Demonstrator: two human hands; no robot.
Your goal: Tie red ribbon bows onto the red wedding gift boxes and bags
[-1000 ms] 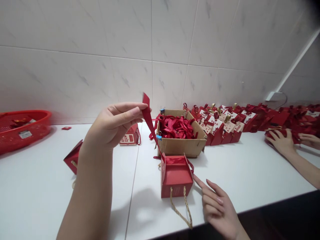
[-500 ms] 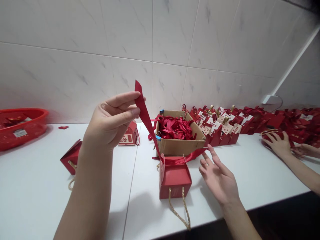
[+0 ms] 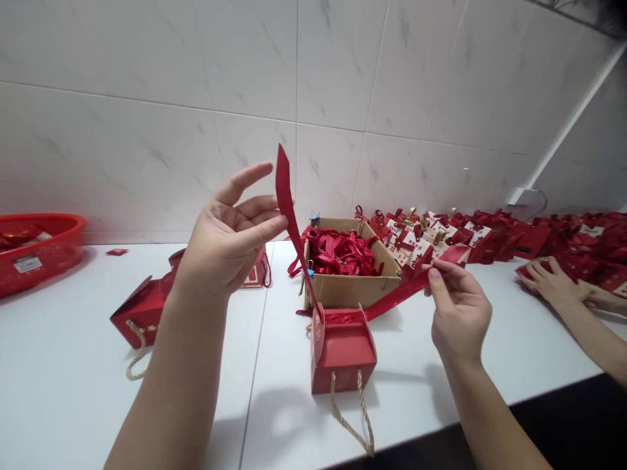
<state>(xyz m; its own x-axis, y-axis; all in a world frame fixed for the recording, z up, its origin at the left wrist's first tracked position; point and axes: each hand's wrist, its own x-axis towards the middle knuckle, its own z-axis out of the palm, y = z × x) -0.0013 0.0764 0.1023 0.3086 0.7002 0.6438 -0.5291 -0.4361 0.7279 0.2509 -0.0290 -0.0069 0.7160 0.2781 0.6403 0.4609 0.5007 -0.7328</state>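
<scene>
A small red gift box [image 3: 343, 359] stands upright on the white table, its gold rope handle hanging toward the front edge. A red ribbon [image 3: 300, 251] runs through its top and rises on both sides. My left hand [image 3: 249, 222] pinches the left length below its tip, between thumb and fingers, with the index finger lifted off. My right hand [image 3: 458, 300] grips the other length near its end, to the right of and above the box. Behind the box sits a cardboard box [image 3: 357, 290] full of loose red ribbons.
Another red box with a rope handle [image 3: 140, 313] lies left, partly behind my left forearm. A red plastic basket [image 3: 49, 254] is at far left. Many red gift boxes [image 3: 480, 241] line the wall at right, where another person's hands [image 3: 563, 287] touch one.
My right hand has closed on the right ribbon length and moved it up and to the right. My left index finger has lifted away, and the left ribbon length stands more upright.
</scene>
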